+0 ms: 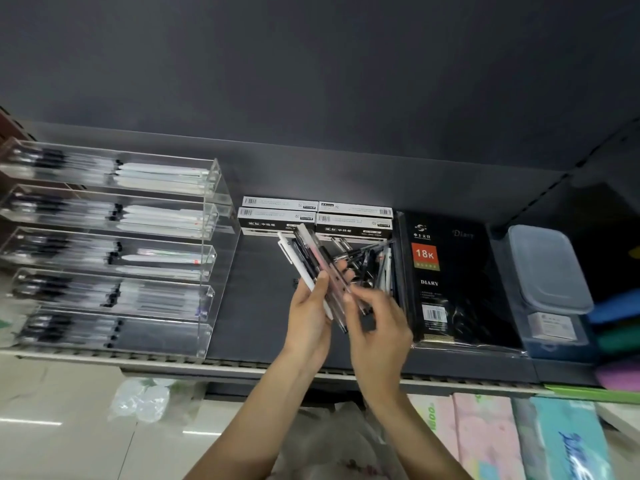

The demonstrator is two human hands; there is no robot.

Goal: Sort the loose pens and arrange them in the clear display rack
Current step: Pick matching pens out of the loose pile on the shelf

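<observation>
The left hand holds a fanned bundle of pens; the right hand pinches one. A loosened grip could spill them onto the shelf.

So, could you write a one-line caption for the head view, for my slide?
Both hands, left and right, hold a bundle of pens above the loose pile, with the clear rack at the left.

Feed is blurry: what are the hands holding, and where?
Left hand grips a bundle of pens around its lower half; right hand pinches its lower end.
</observation>
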